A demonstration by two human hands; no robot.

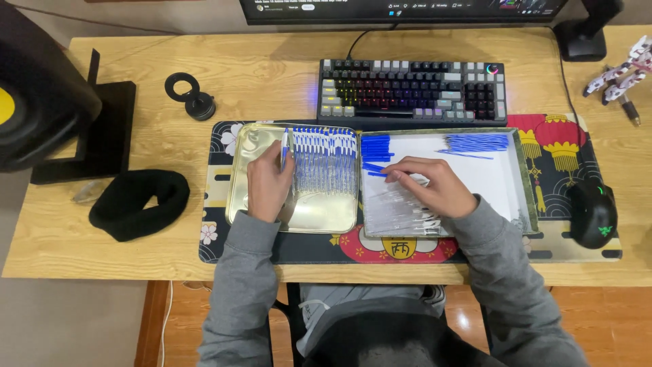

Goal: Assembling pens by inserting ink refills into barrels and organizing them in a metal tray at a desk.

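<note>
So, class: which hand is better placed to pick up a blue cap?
The right hand: its fingertips lie beside the blue caps in the white tray. The left hand already holds a pen.

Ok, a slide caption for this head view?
Left hand holds a pen over the metal tray; right hand reaches into the white tray.

Only one screen in view: a wide dark monitor (pixel 401 9) at the far edge of the table (pixel 258 68), behind the keyboard (pixel 413 92), showing a black strip dotted with small coloured icons.
</note>
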